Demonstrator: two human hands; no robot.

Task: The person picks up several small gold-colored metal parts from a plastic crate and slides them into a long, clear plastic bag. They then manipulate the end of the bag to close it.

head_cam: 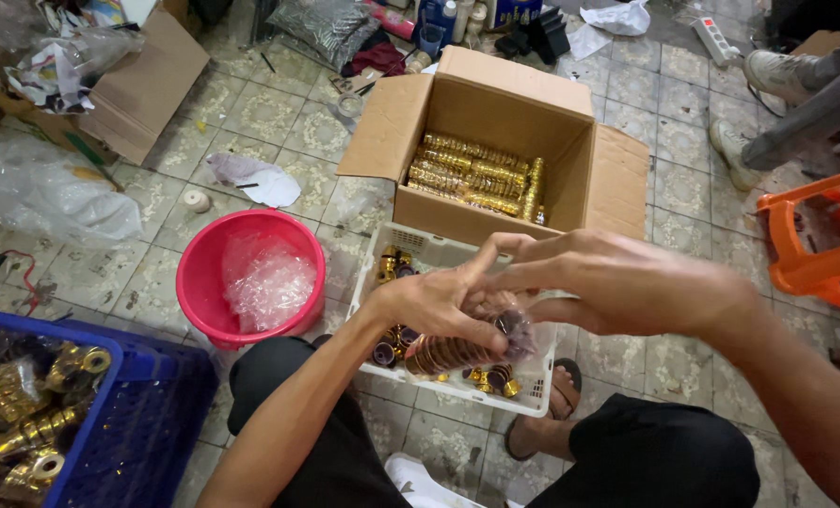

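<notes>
My left hand (439, 306) and my right hand (617, 282) meet over a white plastic basket (436, 250) on the floor. Together they grip a stacked roll of gold caps (448, 355) wrapped in a thin clear plastic bag (517, 329). The left hand's fingers curl over the roll from the left; the right hand's fingers pinch the bag at its right end. Loose gold caps (500, 378) lie in the basket under the roll. Behind the basket stands an open cardboard box (523, 103) holding several rows of packed gold cap rolls (476, 174).
A red bucket (199, 282) with crumpled clear plastic sits to the left. A blue crate (152, 404) with gold caps is at the lower left. An orange plastic stool (810, 249) and another person's legs and shoes (777, 75) are at the right. Boxes, bags and litter cover the tiled floor.
</notes>
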